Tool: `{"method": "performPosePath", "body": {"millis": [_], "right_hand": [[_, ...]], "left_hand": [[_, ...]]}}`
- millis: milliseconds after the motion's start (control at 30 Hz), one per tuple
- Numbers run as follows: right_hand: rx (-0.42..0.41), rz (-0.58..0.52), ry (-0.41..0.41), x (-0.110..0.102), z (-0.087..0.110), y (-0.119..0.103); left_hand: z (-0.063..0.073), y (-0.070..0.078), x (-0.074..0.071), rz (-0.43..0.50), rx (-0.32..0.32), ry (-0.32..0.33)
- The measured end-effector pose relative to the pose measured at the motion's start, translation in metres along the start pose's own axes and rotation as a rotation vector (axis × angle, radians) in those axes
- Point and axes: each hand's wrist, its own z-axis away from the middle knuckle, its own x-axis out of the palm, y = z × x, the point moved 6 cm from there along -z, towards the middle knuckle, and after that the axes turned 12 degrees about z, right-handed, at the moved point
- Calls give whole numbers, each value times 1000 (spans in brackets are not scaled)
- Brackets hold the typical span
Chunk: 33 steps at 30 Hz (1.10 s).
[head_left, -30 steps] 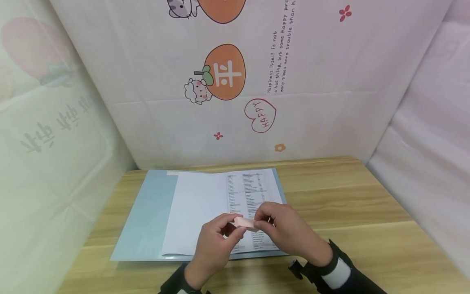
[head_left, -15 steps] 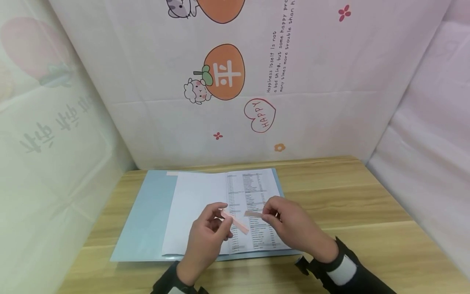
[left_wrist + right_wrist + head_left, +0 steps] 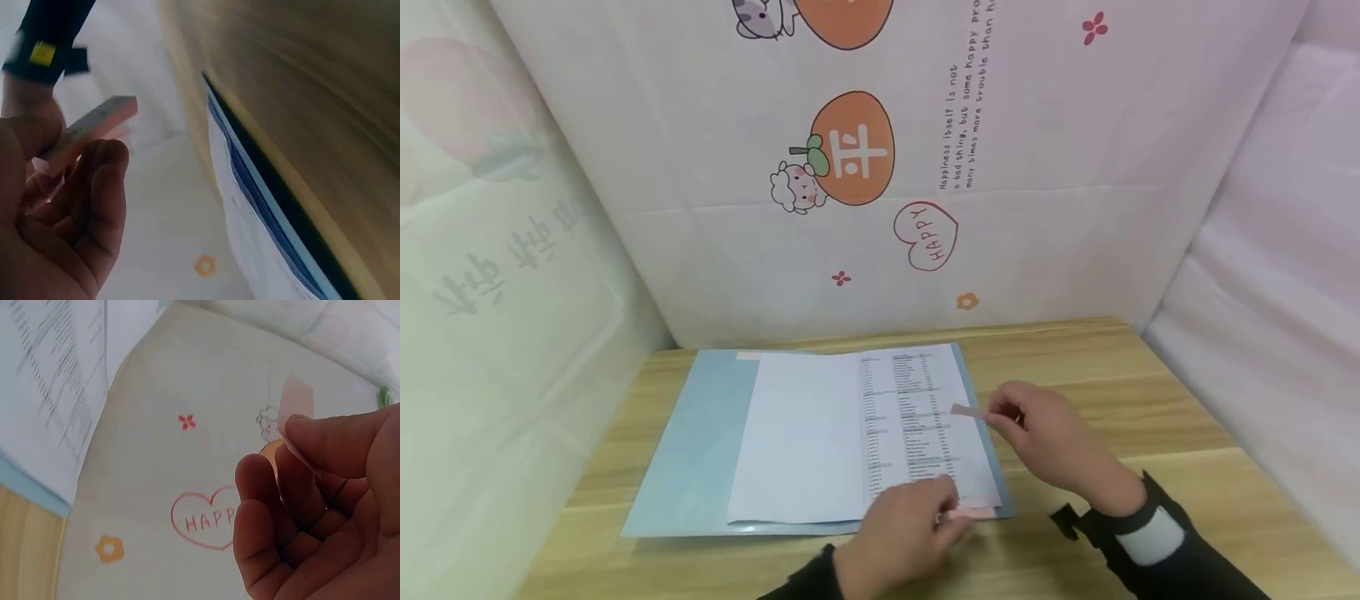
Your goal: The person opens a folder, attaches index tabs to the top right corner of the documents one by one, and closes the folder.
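My left hand hangs low over the front edge of the folder, blurred by motion. Between its thumb and fingers it grips a narrow pink sticky note pad, whose thickness shows in the left wrist view. My right hand pinches one thin pink sticky note by its end, held over the right edge of the printed paper. In the right wrist view this sticky note stands up from the thumb tip, slightly see-through. Under the hands, the white paper lies on the light blue folder.
A small pale strip sticks out at the paper's upper left corner, on the folder. The wooden table extends to the right. White printed cloth hangs behind and along both sides.
The single sticky note has come off the pad, and the hands have parted. My right hand has moved right with the note; my left has swung toward the front right with the pad.
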Motion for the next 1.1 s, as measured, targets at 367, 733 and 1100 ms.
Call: {"method": "performPosePath", "body": {"millis": [367,733,1100], "right_hand": [[43,67,-3,-8,10,29],[49,74,-8,-11,12,34],[66,81,-10,-16,19,46]], "left_hand": [[-7,28,85,-406,120,-474],[16,13,93,-300,11,-633],[6,23,96,-272,219,-772]]}}
